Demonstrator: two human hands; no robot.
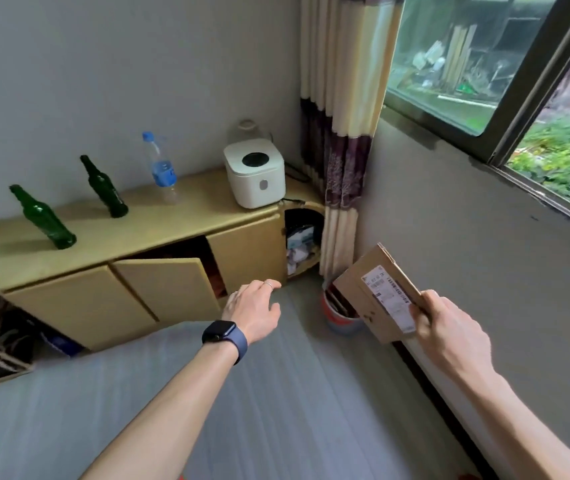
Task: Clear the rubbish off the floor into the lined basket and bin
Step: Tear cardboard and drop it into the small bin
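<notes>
Head view, right hand [449, 327] clamped on flat cardboard parcel [378, 292] held above red-rimmed bin [340, 315] with cardboard inside, left hand [254, 306] empty, fingers loosely spread, over floor [276, 410].

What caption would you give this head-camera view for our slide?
Right hand grips a flat cardboard parcel above the orange bin; empty left hand reaches toward the low cabinet.

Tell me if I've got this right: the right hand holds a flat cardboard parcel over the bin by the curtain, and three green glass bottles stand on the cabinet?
Not quite. The head view shows two green glass bottles on the cabinet, not three; the third is a clear plastic bottle with a blue cap. The right hand does hold the flat cardboard parcel over the bin by the curtain.
</notes>
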